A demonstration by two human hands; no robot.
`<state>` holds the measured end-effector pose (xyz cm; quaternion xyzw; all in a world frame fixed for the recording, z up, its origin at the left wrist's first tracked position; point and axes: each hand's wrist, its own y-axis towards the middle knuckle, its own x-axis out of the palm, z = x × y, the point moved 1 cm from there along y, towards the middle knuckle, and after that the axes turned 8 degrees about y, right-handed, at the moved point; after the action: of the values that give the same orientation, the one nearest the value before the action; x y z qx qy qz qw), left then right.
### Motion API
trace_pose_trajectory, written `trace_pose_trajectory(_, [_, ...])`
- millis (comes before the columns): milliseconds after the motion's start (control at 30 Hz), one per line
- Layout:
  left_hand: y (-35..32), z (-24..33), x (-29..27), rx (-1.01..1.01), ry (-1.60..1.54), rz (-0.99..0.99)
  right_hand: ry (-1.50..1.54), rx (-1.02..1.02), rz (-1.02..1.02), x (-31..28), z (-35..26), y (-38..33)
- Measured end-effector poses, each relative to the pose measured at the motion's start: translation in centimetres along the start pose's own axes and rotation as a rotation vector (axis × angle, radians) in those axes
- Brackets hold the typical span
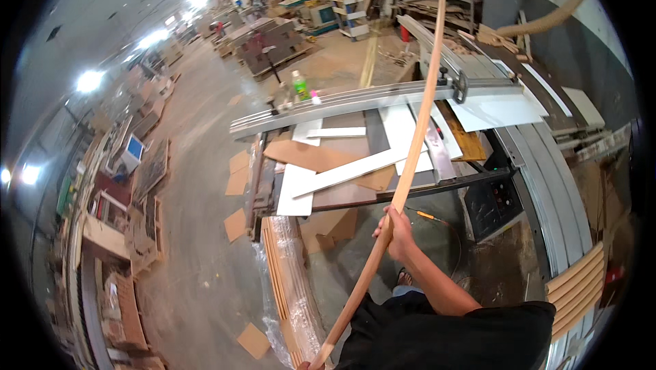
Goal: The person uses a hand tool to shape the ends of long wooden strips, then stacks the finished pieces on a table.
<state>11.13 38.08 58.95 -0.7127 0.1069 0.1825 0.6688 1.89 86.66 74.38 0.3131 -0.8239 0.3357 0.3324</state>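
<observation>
A long thin wooden strip [417, 144] runs from the lower edge of the picture up over the saw table, and the fisheye lens bends it into a curve. My right hand [395, 230] is closed around it about a third of the way up, in front of the table's near edge. Only a sliver of my left hand [301, 366] shows at the bottom edge, by the strip's near end. Its grip cannot be made out.
A sliding table saw [383, 97] stands ahead, carrying white panels [342, 173] and brown board pieces. A green bottle [299, 85] sits on its long rail. A plastic-wrapped stack of strips [287, 281] lies on the floor to the left. More strips [577, 286] are stacked at right, and cardboard scraps litter the floor.
</observation>
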Motion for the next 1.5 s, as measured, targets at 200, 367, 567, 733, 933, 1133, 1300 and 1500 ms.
trace_pose_trajectory(200, [-5.7,20.0,-7.8,0.683,-0.054,0.850,0.050,-0.154,-0.036,-5.2,-5.9,2.3])
trace_pose_trajectory(367, [-9.4,37.6,-12.6,0.981,0.047,1.038,-0.004,-0.138,0.023,-6.1,-8.7,3.3])
trace_pose_trajectory(567, [-7.9,45.9,-16.9,1.068,0.097,0.980,-0.195,-0.115,0.100,-9.3,-12.3,7.3])
trace_pose_trajectory(733, [-6.2,52.0,-21.2,1.167,0.190,1.076,-0.277,-0.087,0.155,-10.2,-15.2,12.1])
trace_pose_trajectory(933, [-4.3,57.8,-27.2,1.236,0.348,1.063,-0.336,0.074,0.221,-9.9,-16.9,17.9])
trace_pose_trajectory(1133, [0.1,62.1,-31.7,1.283,0.310,0.966,-0.503,0.193,0.273,-11.1,-16.3,23.2])
trace_pose_trajectory(1300, [2.6,63.2,-34.9,1.229,0.382,0.952,-0.663,0.182,0.234,-13.6,-17.0,25.0])
trace_pose_trajectory(1500, [8.5,62.4,-40.1,1.210,0.282,0.956,-0.465,-0.034,0.447,-17.4,-23.1,24.6])
